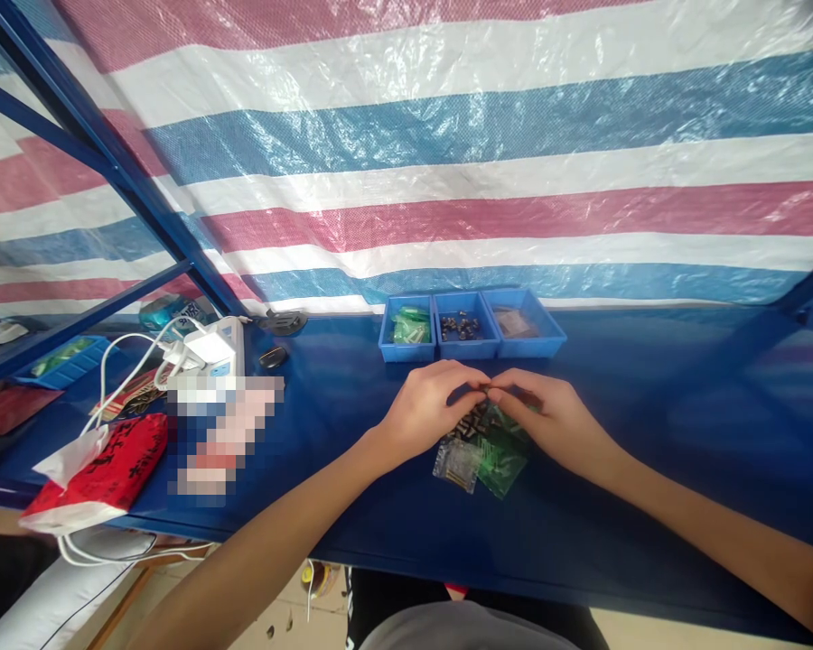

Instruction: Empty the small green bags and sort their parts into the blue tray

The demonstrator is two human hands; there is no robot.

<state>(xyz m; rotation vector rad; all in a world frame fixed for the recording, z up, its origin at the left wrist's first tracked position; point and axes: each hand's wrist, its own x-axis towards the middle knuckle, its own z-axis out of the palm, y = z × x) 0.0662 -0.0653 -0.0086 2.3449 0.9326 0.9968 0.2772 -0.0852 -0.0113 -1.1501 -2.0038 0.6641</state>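
My left hand (428,408) and my right hand (561,417) meet above the table, thumbs and forefingers pinched together almost tip to tip. What sits between the fingertips is too small to make out. Under them lies a little heap: a clear plastic bag (458,465) with thin brass-coloured pieces, a green-tinted bag (501,465), and dark metal fasteners (472,422). My fingers partly cover this heap. Just beyond my hands stand three blue bins: one with green packets (410,325), one with loose dark metal parts (462,327), one with clear packets (513,321).
A white power strip (228,348) with plugs and cables stands on the left of the blue table (677,406). Near it are a red tissue pack (118,469), a small black object (273,357) and a can (169,313). A blue metal frame (142,212) rises at left; striped sheeting hangs behind.
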